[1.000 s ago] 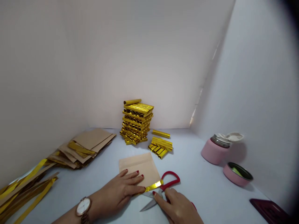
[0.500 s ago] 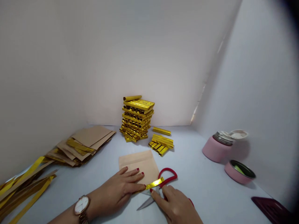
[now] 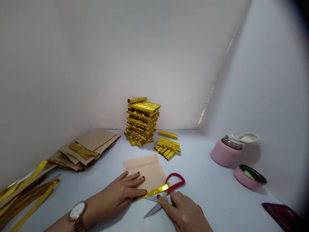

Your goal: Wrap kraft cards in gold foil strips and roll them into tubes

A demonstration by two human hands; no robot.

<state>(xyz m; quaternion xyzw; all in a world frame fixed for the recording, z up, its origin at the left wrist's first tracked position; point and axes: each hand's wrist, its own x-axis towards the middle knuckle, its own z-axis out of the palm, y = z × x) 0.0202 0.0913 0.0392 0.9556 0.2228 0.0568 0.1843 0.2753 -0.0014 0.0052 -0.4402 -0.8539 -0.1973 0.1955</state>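
A sheet of brown paper (image 3: 153, 172) lies on the table, its near edge folded up to show a shiny gold strip (image 3: 158, 190). My left hand (image 3: 123, 191) lies flat on the sheet, fingers spread, its thumb touching the left part of the gold fold. Close by on the right, my right hand (image 3: 185, 211) is closed round the scissors (image 3: 154, 211). Their blades are apart and point toward the lower left, while one red handle loop stands out above the hand. The other loop is mostly hidden under it.
Gold paper tubes form a tall stack (image 3: 142, 124) at the back, with a smaller pile (image 3: 166, 148) beside it. Left are brown sheets (image 3: 94, 138) and loose strips (image 3: 31, 199). A pink jar (image 3: 224, 153), its pink lid (image 3: 248, 180) and a maroon object (image 3: 280, 214) stand right.
My left hand has slid a little left along the fold, uncovering more of the gold strip. The right hand and scissors stay nearly in place; the whole view has shifted slightly.
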